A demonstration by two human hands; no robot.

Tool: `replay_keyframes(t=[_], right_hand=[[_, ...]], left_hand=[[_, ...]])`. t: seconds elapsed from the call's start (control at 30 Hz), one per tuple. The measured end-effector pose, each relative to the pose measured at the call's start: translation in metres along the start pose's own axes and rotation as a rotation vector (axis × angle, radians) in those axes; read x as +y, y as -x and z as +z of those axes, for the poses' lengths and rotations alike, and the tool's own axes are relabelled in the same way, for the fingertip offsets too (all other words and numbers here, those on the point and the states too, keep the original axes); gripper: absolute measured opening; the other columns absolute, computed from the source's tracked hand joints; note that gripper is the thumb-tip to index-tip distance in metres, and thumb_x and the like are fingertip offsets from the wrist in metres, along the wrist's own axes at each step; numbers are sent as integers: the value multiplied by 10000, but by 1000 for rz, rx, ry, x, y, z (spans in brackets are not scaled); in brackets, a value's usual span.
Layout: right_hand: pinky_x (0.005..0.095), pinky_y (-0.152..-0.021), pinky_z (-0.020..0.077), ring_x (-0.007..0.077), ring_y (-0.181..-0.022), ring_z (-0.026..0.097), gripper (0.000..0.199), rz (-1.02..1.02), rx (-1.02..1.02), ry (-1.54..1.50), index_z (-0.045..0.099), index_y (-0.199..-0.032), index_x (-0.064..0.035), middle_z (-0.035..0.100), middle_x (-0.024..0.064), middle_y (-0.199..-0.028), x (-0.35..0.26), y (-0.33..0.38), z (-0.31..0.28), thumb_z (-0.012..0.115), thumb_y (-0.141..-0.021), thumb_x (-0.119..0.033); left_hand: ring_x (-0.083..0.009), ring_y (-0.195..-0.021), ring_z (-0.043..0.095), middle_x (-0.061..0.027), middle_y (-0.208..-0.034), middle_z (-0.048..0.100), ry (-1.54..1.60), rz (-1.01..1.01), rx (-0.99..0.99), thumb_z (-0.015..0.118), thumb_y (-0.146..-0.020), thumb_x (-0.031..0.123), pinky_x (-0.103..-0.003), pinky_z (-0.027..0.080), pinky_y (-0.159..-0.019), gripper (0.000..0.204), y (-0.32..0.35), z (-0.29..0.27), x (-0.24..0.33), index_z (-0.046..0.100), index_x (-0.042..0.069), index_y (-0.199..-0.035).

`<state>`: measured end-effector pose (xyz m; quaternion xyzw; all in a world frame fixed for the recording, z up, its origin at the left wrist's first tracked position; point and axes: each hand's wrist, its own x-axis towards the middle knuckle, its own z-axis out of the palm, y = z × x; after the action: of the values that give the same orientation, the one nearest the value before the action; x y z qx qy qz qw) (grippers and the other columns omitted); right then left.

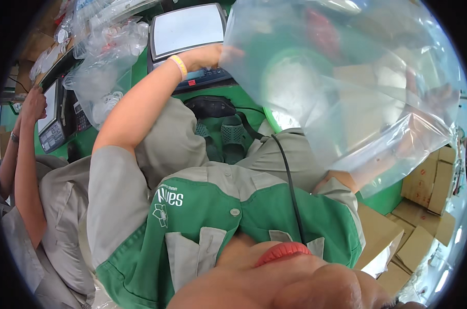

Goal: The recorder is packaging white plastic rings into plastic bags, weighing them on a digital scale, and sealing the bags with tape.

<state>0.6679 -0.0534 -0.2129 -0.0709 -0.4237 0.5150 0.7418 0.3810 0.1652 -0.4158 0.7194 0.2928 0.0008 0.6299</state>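
A large clear plastic bag (367, 134) spreads across the right half of the view, raised over the green table. My left hand (210, 56), below a yellow wristband, grips the left edge of the bag in front of a weighing scale (189, 31); its fingertips show only dimly through the film. On the far right, my right hand (431, 103) is behind or inside the bag, and the forearm is veiled by the film too. Its fingers are too blurred to make out. Beneath the bag is a round green-rimmed container (270, 119) with whitish contents.
At left a co-worker's hands (33, 105) are beside a second scale (52, 136). Clear bags with white pieces (102, 77) lie between the scales. Cardboard boxes (424, 180) stand at lower right. A black cable (287, 172) hangs down my front.
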Motion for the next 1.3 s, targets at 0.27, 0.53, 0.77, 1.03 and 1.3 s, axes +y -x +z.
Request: replay_keyframes(t=[0.27,0.53,0.77,1.03,1.3], right_hand=[[568,-1029,144,283,-1198,373,372,-216,200,173,444,-1158,6,415,172,-1268,-16,1,-44,442,-859,-215],[585,-1039,114,286,-1224,342,373,-257,268,204,452,-1154,16,404,170,-1281,-10,4,-63,433,-858,-211],[592,-1048,91,284,-1240,320,356,-97,-34,-127,460,-1148,22,399,164,-1287,18,1,-65,415,-863,-187],[322,-691,470,256,-731,603,219,586,-367,1988,613,-896,-73,634,103,-888,150,14,-71,529,-837,-266],[260,-620,474,138,-651,566,285,756,-116,959,574,-819,-8,605,27,-734,187,4,-34,576,-820,-293]], left_hand=[[-118,-883,511,-67,-1117,547,42,353,-416,514,-801,210,-219,426,-732,394,20,24,28,545,29,-1150],[-86,-587,391,-73,-1032,585,935,229,-245,363,-907,452,-216,391,-604,548,30,11,41,584,-25,-1062],[-44,-561,375,47,-718,508,501,182,216,567,-846,231,-188,334,-540,206,21,23,30,596,28,-863],[-57,-609,391,46,-663,438,542,370,475,543,-859,337,-204,346,-574,284,35,8,47,544,71,-761],[-15,-590,375,73,-629,413,412,370,347,528,-866,246,-162,283,-525,162,62,39,69,536,108,-782]])
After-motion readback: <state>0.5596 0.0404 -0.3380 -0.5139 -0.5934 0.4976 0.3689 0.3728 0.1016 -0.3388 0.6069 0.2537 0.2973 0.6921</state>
